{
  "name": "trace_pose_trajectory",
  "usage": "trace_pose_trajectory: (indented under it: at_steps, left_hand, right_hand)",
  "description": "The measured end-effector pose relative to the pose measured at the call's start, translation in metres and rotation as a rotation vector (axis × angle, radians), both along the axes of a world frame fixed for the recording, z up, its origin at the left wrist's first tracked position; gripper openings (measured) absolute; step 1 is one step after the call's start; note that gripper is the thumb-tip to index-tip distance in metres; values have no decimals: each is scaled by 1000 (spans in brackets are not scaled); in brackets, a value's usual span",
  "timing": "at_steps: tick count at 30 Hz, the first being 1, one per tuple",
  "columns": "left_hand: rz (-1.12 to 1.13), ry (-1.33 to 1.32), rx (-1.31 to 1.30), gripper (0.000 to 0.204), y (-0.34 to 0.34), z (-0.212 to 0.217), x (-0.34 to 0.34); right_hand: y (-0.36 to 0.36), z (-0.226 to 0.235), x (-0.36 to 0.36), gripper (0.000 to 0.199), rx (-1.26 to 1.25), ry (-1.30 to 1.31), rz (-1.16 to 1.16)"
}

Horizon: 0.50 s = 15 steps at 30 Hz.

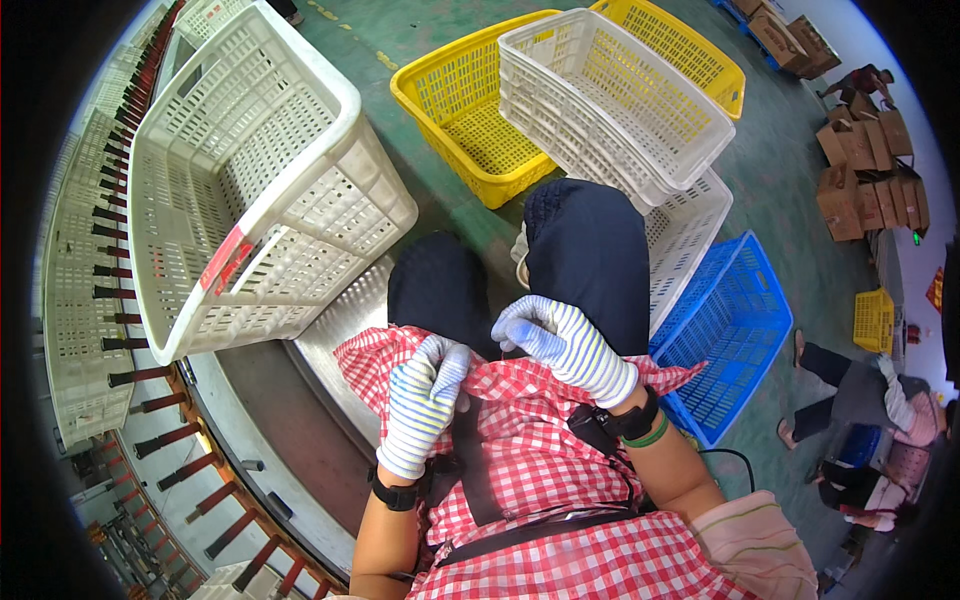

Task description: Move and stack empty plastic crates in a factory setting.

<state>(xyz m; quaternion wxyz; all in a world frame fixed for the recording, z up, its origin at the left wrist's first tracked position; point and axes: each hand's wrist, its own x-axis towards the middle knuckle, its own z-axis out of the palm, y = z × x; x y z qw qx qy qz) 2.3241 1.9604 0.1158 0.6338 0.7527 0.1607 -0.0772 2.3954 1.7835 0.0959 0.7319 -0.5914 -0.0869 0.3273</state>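
My left hand (424, 402), in a white striped glove, is closed over my lap, its thumb and fingers pressed together. It rests against the bunched edge of a red-and-white checked apron (540, 480). My right hand (572, 347), gloved alike, is just across from it, a short gap apart, with fingers curled in a pinch above the cloth. Anything between the fingertips is too small or hidden to make out. Both wrists have black bands, and a small black device (592, 430) sits beside the right one. My dark-trousered knees (590, 250) are bent in front.
A big white crate (290, 270) leans at left by a metal surface (345, 310) and a row of dark-handled rods (165, 440). Ahead are a yellow crate (490, 185) and stacked white crates (610, 140). A blue crate (720, 340) is at right. Other people (880, 400) sit far right.
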Motion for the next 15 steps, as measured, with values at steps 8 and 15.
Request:
trace_pose_trajectory:
  at_steps: [8, 15]
  left_hand:
    - [-53, -50, 25, 25, 5, -9, -3]
    - [-29, -11, -269, 35, 11, -9, -3]
  right_hand:
    - [1, 2, -2, 35, -227, -215, 311]
    - [1, 4, -4, 24, -99, -79, 208]
